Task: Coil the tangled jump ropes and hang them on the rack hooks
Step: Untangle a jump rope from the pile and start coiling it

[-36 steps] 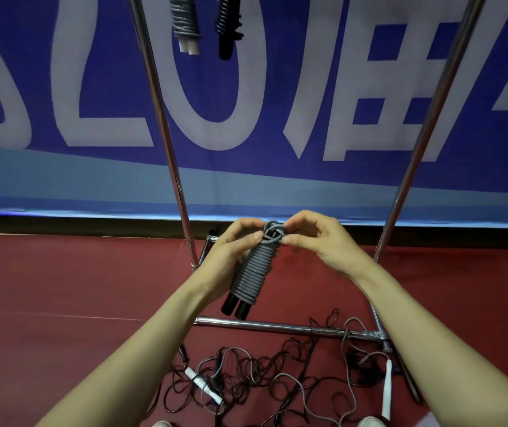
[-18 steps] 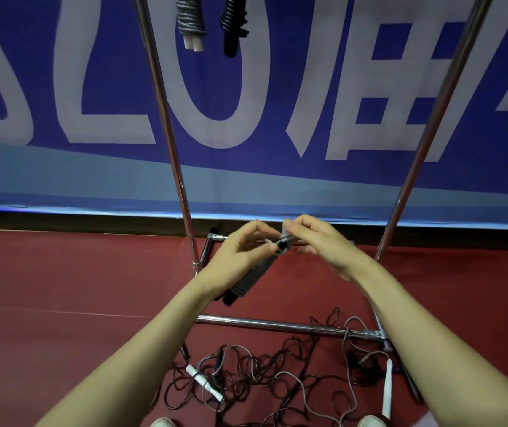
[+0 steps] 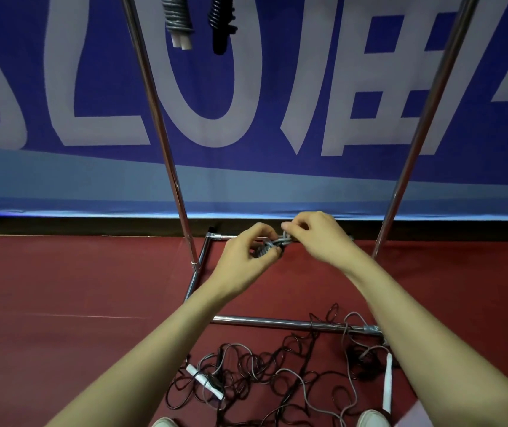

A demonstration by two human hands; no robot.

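**While the left hand point(image 3: 246, 257) and the right hand point(image 3: 317, 238) grip the grey rope bundle point(image 3: 269, 246), a tangle lies on the floor**

As far as my feed shows, the bundle is held in the air, low between the two uprights of the rack point(image 3: 277, 322) and above the red floor point(image 3: 77, 288). The left fingers point(image 3: 265, 234) are curled round its wound part, and that hand hides most of it from me. The right fingers point(image 3: 292, 224) are narrow, thumb and fingertips pinched on the crossed grey strands at the bundle's upper end. The two hands are almost touching.

At the top edge of my view, a grey coiled rope with white handles point(image 3: 179, 23) and a black coiled rope point(image 3: 222, 23) hang side by side, just right of the left upright point(image 3: 160, 127). I cannot see what they hang from.

The tangle point(image 3: 262, 374) of dark and grey cords lies on the floor just this side of the rack's bottom bar, with a few loops crossing the bar near the right upright point(image 3: 425, 118). One white handle point(image 3: 205, 382) lies at the left of the pile, and a second white handle point(image 3: 387, 380) lies beside the right forearm. The toes of white shoes point(image 3: 373, 419) show at the bottom edge. A blue banner point(image 3: 277, 87) with pale lettering fills the wall behind.
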